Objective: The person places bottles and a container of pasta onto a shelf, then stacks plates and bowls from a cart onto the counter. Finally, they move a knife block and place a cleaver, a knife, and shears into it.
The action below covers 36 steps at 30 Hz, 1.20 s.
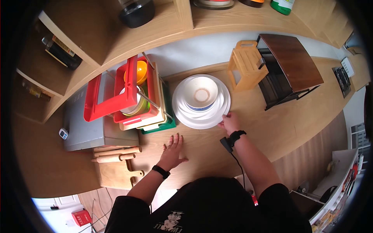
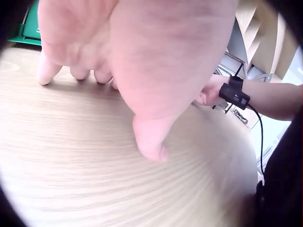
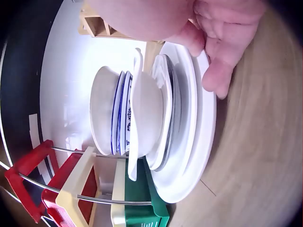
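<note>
A stack of white dishes stands on the wooden counter (image 1: 217, 155). Its base is a large white plate (image 1: 202, 125), with smaller plates and blue-rimmed bowls above, topped by a white bowl (image 1: 200, 90). At the near right of the stack, my right hand (image 1: 232, 123) pinches the rim of the bottom plate. The right wrist view shows the thumb over the edge and the other fingers (image 3: 218, 78) low against the outer side. My left hand (image 1: 171, 154) rests fingertips down on the counter, thumb spread, holding nothing.
Left of the stack is a red, cream and green tiered rack (image 1: 132, 105) with bowls inside. A wooden holder (image 1: 246, 66) and a brown-topped box (image 1: 293, 64) stand at back right. Rolling pins (image 1: 116, 157) and a cutting board (image 1: 114, 173) lie left. Shelves (image 1: 151, 35) hang overhead.
</note>
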Each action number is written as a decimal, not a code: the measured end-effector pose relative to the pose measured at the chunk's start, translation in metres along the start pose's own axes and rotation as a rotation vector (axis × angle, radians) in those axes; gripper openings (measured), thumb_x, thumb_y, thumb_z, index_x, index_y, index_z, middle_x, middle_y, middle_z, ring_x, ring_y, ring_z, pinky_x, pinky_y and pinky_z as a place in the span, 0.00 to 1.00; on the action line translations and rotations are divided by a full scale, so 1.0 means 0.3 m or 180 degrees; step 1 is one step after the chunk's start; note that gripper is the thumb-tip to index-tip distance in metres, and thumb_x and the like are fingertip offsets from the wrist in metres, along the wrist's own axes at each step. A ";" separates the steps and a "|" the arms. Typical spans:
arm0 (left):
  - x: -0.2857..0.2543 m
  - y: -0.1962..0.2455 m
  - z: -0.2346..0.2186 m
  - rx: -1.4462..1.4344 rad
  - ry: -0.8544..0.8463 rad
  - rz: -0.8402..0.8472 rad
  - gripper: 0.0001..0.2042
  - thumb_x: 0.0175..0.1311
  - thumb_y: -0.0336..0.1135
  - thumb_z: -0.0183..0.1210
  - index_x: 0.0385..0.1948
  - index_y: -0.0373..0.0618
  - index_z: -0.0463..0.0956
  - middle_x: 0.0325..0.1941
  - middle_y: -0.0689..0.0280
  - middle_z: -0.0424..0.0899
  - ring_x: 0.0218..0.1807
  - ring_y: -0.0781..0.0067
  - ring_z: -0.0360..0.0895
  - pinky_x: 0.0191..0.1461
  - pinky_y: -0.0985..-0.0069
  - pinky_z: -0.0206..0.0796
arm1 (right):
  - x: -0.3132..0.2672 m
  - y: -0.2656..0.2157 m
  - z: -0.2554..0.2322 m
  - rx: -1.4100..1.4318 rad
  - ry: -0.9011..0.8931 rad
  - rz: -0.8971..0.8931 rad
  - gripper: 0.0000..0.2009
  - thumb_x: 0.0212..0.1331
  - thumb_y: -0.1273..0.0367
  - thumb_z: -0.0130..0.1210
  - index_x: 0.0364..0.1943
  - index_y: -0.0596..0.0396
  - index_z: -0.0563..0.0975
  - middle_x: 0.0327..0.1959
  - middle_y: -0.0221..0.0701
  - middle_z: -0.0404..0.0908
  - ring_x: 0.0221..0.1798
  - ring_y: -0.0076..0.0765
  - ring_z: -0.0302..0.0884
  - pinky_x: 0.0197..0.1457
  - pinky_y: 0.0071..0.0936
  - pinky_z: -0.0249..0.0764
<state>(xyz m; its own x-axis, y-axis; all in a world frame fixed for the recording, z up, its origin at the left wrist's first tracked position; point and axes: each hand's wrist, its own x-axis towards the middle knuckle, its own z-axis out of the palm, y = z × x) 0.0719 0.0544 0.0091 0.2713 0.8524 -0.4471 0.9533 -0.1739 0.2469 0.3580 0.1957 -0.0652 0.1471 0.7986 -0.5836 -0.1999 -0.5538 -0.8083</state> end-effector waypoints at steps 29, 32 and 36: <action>0.097 -0.017 0.125 0.2333 -0.0005 0.0676 0.55 0.51 0.69 0.62 0.70 0.28 0.55 0.75 0.38 0.55 0.76 0.32 0.53 0.76 0.43 0.48 | -0.843 0.460 -0.473 -0.1506 0.1214 -0.0998 0.15 0.62 0.76 0.53 0.53 0.54 0.76 0.36 0.39 0.84 0.38 0.41 0.83 0.46 0.38 0.78; 0.145 -0.100 0.224 0.3162 0.0387 0.0890 0.52 0.53 0.74 0.55 0.67 0.30 0.64 0.75 0.40 0.60 0.75 0.35 0.57 0.74 0.42 0.50 | -1.061 0.685 -0.531 -0.1598 0.1588 -0.0707 0.20 0.57 0.81 0.47 0.55 0.55 0.75 0.40 0.41 0.83 0.43 0.45 0.82 0.49 0.38 0.77; 0.206 -0.229 0.246 0.3085 0.0772 0.1408 0.51 0.58 0.74 0.50 0.65 0.26 0.65 0.69 0.37 0.66 0.70 0.36 0.65 0.68 0.48 0.60 | -1.372 1.154 -0.579 -0.1402 0.2315 0.0017 0.24 0.49 0.84 0.43 0.52 0.56 0.76 0.44 0.45 0.82 0.50 0.52 0.80 0.55 0.42 0.75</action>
<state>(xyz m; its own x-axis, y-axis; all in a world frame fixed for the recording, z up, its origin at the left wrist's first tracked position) 0.0331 0.0827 -0.0990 0.6837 0.6749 -0.2778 0.5063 -0.7127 -0.4855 0.3966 -0.3658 -0.1184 0.7634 0.5290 -0.3706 0.1709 -0.7187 -0.6740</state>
